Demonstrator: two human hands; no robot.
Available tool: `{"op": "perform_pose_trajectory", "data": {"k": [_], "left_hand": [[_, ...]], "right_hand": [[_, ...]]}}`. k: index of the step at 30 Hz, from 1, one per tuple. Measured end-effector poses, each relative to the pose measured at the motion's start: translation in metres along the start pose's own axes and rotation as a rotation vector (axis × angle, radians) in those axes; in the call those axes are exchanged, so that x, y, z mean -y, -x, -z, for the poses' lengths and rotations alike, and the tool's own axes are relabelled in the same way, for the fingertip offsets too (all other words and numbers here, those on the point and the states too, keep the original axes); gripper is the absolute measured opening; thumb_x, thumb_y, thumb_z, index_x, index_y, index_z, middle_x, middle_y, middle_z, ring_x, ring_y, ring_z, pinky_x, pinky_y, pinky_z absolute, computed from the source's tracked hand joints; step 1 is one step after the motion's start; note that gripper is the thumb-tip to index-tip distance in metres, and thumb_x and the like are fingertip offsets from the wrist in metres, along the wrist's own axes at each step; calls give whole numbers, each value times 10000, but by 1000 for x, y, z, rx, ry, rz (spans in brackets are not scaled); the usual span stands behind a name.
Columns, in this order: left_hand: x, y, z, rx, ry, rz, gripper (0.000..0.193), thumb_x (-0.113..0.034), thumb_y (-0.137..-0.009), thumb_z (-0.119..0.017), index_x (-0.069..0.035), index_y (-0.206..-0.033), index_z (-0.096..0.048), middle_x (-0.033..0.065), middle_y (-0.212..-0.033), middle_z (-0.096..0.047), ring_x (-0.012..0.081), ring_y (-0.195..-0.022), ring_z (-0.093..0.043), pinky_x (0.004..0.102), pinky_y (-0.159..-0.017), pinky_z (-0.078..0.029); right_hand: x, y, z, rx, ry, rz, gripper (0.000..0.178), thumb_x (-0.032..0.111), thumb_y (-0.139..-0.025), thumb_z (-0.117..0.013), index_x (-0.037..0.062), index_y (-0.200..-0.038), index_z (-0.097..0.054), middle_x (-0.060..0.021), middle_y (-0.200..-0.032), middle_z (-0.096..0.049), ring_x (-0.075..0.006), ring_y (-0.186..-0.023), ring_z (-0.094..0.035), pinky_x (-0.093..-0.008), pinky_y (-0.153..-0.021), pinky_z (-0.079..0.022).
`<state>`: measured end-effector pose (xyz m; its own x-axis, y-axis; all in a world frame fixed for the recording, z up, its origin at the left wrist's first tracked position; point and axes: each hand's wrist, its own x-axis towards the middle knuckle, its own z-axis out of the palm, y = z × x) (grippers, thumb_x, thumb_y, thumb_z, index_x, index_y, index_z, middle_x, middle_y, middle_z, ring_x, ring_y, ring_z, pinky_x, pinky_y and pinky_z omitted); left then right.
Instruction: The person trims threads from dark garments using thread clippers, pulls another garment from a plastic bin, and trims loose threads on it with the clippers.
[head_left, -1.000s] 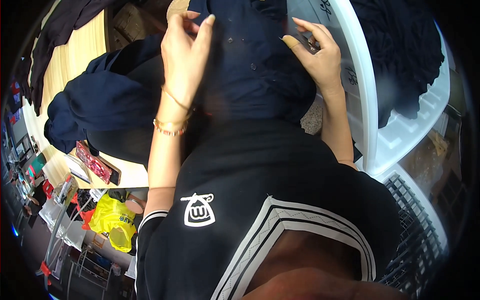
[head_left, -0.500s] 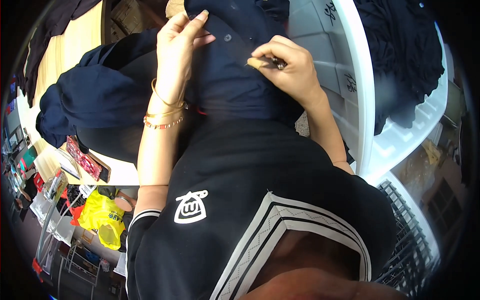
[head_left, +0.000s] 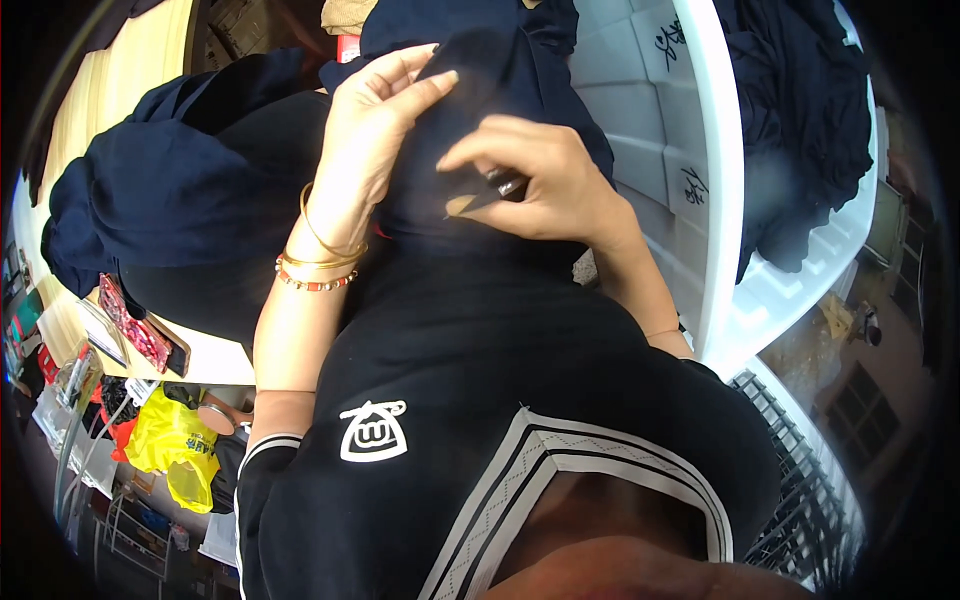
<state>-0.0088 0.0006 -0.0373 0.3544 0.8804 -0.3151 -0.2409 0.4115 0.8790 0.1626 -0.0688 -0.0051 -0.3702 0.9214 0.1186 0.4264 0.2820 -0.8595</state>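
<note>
A navy garment (head_left: 415,165) is spread over my lap, running up to the top of the view. My left hand (head_left: 375,120) pinches a raised fold of it between thumb and fingers. Just right of that, my right hand (head_left: 555,180) hovers over the cloth, with thumb and forefinger apart. A small dark metal tool (head_left: 509,184) sits inside its curled fingers; most of it is hidden, so its kind is unclear. The right fingers are a little blurred.
To the right stands a white plastic tub (head_left: 715,250) beside more dark cloth (head_left: 800,150). A wooden table (head_left: 95,95) at left bears bundled navy cloth (head_left: 160,200) and a red patterned phone-like case (head_left: 135,325). A yellow bag (head_left: 175,440) lies lower left.
The left hand has moved slightly right and down, lifting a fold of cloth. My right hand has come left and down toward it, its thumb and forefinger spreading. The button seen earlier is now hidden.
</note>
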Motion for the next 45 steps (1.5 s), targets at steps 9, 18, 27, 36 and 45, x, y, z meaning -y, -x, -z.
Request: {"op": "perform_pose_trajectory", "data": {"k": [9, 18, 27, 36, 45], "left_hand": [[-6, 0, 7, 20, 154, 146, 240, -166, -914, -663, -45, -1121, -672, -82, -890, -672, -47, -569, -423, 118, -497, -297], [-12, 8, 2, 74, 94, 12, 275, -110, -969, -573, 21, -1205, -624, 75, -1140, -669, 121, -1073, -604, 234, -969, -431], [-11, 10, 5, 128, -153, -106, 293, -136, -975, -581, 19, -1221, -622, 61, -1161, -651, 105, -1102, -577, 230, -992, -409], [-6, 13, 1, 113, -62, -178, 215, -140, -978, -570, 23, -1108, -626, -14, -952, -632, 45, -891, -548, 186, -803, -436], [-28, 46, 12, -133, -452, -240, 146, -141, -918, -664, -11, -952, -607, -20, -742, -548, 35, -658, -495, 175, -616, -418]], "right_hand": [[-24, -21, 25, -352, 201, 63, 277, 154, -828, -743, 102, -1095, -695, -50, -959, -619, -150, -735, -595, -262, -645, -499], [-39, -31, 26, -330, 354, 173, 289, 175, -800, -752, 120, -1082, -715, -34, -873, -607, -161, -686, -579, -275, -604, -483], [-37, -33, 29, -300, 369, 205, 276, 187, -797, -750, 132, -1066, -727, -19, -812, -600, -152, -659, -573, -277, -586, -478], [-38, -32, 23, -343, 305, 191, 207, 168, -801, -754, 128, -1004, -749, -14, -761, -602, -138, -617, -565, -263, -555, -460], [-33, 1, 21, -288, 71, 87, 224, 52, -854, -707, 20, -1075, -722, -35, -844, -628, -87, -718, -551, -199, -619, -426]]}}
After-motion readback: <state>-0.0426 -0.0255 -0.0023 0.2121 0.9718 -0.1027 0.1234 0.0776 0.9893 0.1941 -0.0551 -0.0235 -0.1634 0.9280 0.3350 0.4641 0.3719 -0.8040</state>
